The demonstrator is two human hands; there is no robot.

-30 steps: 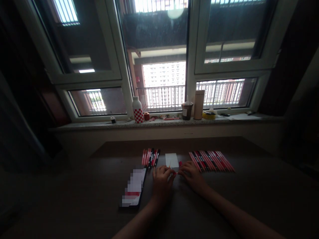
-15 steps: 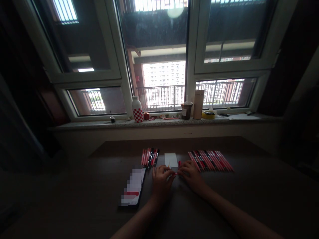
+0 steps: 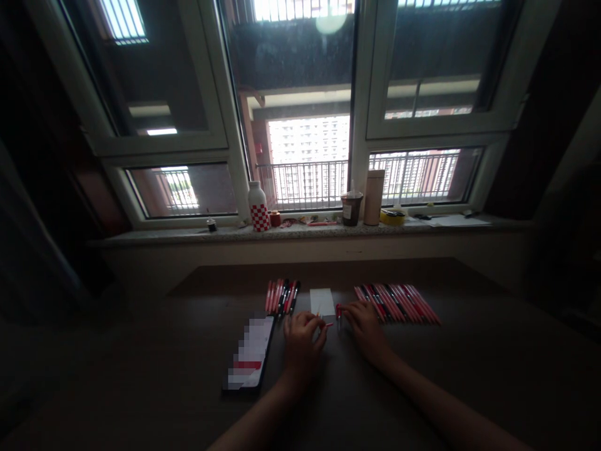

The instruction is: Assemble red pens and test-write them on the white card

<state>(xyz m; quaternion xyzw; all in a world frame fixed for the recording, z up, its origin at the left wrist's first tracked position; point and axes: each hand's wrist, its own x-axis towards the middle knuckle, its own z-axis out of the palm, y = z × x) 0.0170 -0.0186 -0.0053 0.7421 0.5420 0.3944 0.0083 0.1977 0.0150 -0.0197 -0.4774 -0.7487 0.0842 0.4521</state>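
Observation:
My left hand (image 3: 303, 338) is closed in a pinch on a thin pink pen (image 3: 329, 324), whose end sticks out toward the right. My right hand (image 3: 364, 326) has its fingertips at a small red-topped object (image 3: 339, 309), beside the white paper square (image 3: 322, 301); the fingers look closed on it. Something thin and yellowish shows above my left fingertips, too small to make out. A short row of pink and black pens (image 3: 282, 297) lies behind my left hand. The longer row of pens (image 3: 399, 304) lies to the right of my right hand.
A phone (image 3: 251, 352) lies left of my left hand on the dark table (image 3: 188, 351). Along the windowsill (image 3: 300, 232) behind stand a checkered bottle (image 3: 259, 210), a dark cup (image 3: 351, 208), a tall tumbler (image 3: 374, 197) and yellow tape (image 3: 393, 217).
My right hand has moved off the pink pen, slightly up and away from my left hand, to the red-topped object. My left hand has shifted slightly left with the pen.

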